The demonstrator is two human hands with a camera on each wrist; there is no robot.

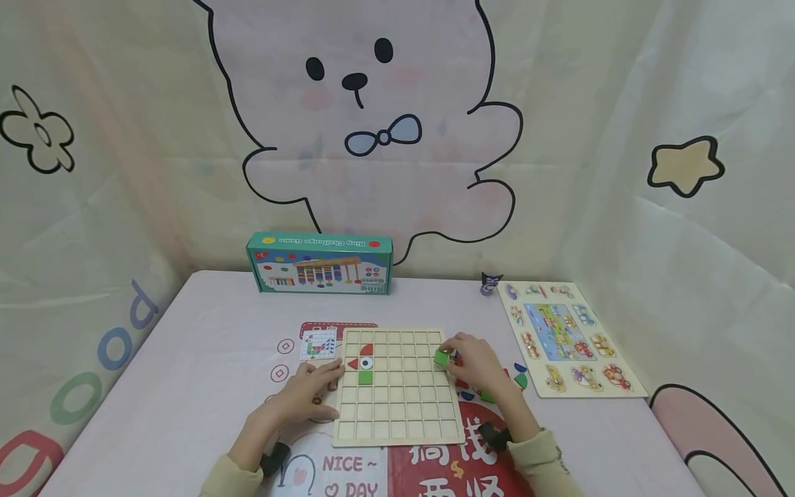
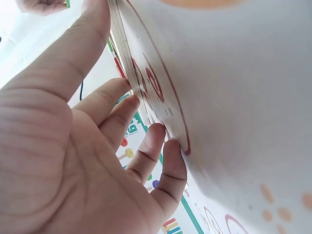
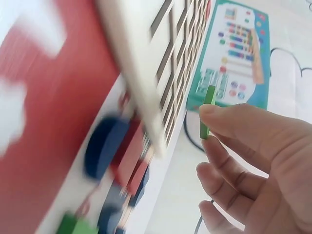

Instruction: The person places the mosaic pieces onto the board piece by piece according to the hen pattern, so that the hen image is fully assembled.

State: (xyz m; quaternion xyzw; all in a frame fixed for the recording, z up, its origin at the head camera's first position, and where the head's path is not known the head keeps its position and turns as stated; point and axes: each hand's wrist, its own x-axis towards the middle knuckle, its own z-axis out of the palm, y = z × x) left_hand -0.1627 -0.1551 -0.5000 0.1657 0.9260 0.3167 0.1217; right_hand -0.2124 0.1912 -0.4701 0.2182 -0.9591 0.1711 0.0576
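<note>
A wooden grid board lies on the table between the two hands. Near its upper left sit a red quarter-round piece, a red triangle, a white tile with an eye and a green square tile. My left hand rests at the board's left edge, fingers spread, thumb along the side. Over the right edge of the board, my right hand pinches another green square tile between thumb and forefinger, seen edge-on in the right wrist view.
Several loose coloured pieces lie right of the board, partly behind the right hand. A pattern card sits at the board's upper left. Farther back stand a green game box and a small dark figurine; a picture puzzle board lies right.
</note>
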